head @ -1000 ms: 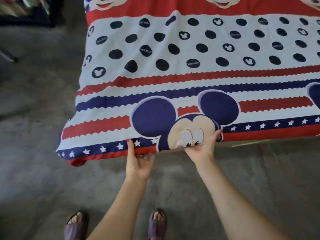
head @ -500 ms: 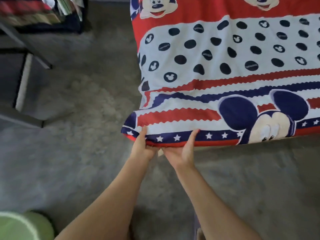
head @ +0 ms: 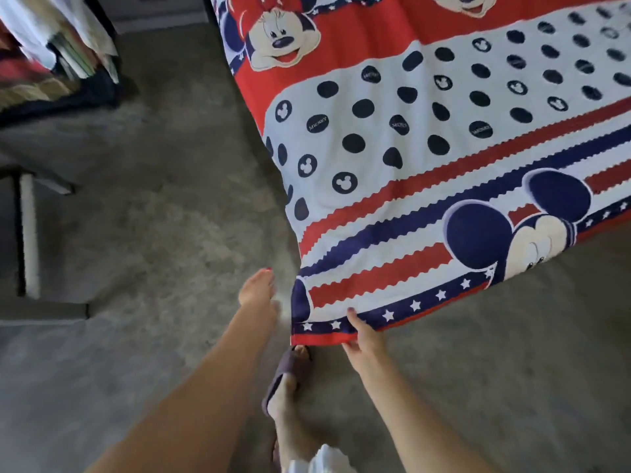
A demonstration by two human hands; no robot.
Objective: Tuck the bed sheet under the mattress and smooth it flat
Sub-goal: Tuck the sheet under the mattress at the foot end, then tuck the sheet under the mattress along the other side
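1. Red-hemmed bed sheet (head: 426, 186) covers the mattress, corner hanging loose
2. Right hand (head: 363, 343) pinches the hem; left hand (head: 257, 291) open, empty, beside the corner
3. Advise pulling taut before tucking under

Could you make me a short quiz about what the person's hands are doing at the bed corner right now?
1. True or false: the left hand is gripping the bed sheet.
2. Which part of the sheet does the right hand hold? A) the dotted white band B) the starred edge near the corner C) the big mouse face
3. Fill in: the foot beside the corner wears a dark ______.

Key:
1. False. The left hand is off the sheet, fingers straight, over the floor.
2. B. Its thumb lies on top of the starred border and its fingers go under the edge.
3. Sandal.
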